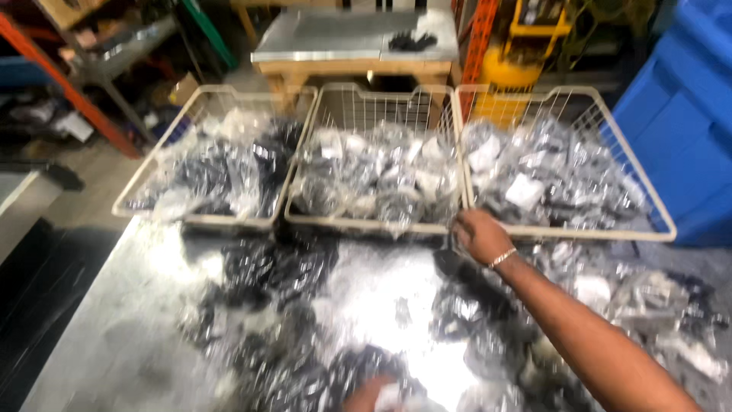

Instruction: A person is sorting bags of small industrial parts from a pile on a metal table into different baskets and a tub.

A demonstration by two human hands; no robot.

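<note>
Sorting step: your right hand [479, 235], fingers curled, touched the middle basket [374, 223] rim; left hand [367, 395] pinched a bagged part [393, 398], needing a basket.

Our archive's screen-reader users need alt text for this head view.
A right hand reaches to the front rim of three white wire baskets filled with clear plastic bags of dark parts; more bags cover the shiny metal table. The left hand touches bags at the table's near edge.

Three wire baskets [379, 164] of bagged parts [526, 191] sit side by side at twelve o'clock on the metal table [99, 343], loose bags [274, 267] before them, a wooden bench [354, 69] behind them.
</note>
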